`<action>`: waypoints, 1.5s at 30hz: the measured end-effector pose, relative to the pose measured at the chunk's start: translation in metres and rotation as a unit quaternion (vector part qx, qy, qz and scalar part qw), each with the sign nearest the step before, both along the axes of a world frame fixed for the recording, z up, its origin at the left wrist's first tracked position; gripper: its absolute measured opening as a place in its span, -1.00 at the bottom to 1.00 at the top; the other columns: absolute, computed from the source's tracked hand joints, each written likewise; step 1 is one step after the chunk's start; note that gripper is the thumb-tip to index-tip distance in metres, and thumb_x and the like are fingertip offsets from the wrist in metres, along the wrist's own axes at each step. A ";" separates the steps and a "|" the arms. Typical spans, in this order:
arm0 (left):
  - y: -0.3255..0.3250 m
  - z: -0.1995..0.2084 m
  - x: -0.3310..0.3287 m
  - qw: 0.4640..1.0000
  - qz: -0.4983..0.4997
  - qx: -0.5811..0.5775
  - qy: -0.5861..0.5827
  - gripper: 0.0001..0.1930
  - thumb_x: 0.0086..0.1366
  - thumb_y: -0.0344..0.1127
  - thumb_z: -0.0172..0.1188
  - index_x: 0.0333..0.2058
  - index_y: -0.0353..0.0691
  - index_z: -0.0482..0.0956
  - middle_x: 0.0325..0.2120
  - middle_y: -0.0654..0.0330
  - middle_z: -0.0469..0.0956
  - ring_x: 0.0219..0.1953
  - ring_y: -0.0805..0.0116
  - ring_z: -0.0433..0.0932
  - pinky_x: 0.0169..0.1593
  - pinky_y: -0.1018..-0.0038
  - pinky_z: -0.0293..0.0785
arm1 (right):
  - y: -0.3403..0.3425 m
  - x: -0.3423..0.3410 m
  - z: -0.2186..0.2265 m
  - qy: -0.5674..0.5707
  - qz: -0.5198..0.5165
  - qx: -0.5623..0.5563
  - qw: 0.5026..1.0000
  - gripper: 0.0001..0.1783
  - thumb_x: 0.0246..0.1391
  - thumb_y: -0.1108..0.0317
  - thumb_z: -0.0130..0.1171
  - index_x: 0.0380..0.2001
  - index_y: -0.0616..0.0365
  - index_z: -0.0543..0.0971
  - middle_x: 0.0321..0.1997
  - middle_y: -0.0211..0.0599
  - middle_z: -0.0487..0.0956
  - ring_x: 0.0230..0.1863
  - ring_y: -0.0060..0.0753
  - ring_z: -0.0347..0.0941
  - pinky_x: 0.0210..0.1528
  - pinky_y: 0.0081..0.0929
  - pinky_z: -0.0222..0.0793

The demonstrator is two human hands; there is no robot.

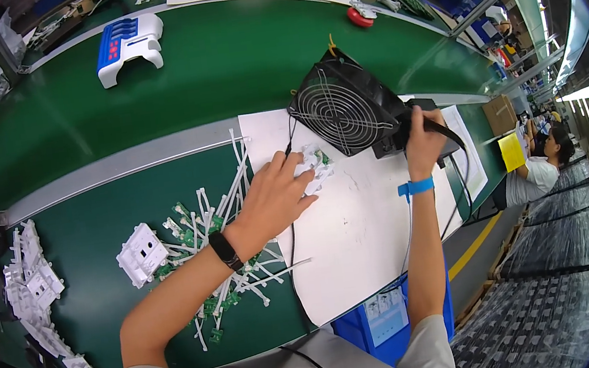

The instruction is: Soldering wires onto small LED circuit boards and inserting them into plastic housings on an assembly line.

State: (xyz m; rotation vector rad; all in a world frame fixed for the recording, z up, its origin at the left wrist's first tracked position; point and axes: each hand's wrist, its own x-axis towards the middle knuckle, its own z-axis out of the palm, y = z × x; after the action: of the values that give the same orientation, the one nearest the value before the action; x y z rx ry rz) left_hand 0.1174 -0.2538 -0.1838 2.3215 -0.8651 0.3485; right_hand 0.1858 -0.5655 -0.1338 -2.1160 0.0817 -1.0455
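My left hand (273, 194), with a dark band at the wrist, reaches over the white sheet with its fingers spread. Its fingertips touch the left edge of a white plastic housing (318, 168), which has green circuit board parts in it. A thin black cable passes beside those fingers. My right hand (423, 143), wearing a blue wrist strap (415, 187), is closed at the right end of a black fan (340, 107) with a round wire grille. Black parts and a thick black cord (456, 139) show there; what exactly the fingers grip is hidden.
Left of the sheet (363, 249) lies a pile of white wires with small green boards (226, 290), and another white housing (142, 254). More housings (43, 284) line the far left edge. A white and blue device (131, 48) stands on the back shelf. A person sits far right.
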 end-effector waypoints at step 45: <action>-0.003 0.009 -0.003 0.998 -0.018 0.025 -0.050 -0.63 0.17 -0.18 0.41 -0.09 -0.22 0.69 0.03 0.02 0.56 -0.02 0.04 0.45 0.09 0.20 0.40 | -0.017 -0.021 0.031 0.118 0.058 -0.028 0.991 -0.80 0.15 0.41 0.25 -0.44 0.32 0.49 -0.64 -0.27 0.52 -0.64 -0.47 0.45 -0.55 -0.43 0.31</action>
State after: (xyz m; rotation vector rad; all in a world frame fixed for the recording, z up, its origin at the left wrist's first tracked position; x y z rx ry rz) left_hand 0.1143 -0.2572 -0.1750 2.3486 -0.9727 0.4350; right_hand 0.1646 -0.5827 -0.1030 -2.2585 0.0429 -0.7349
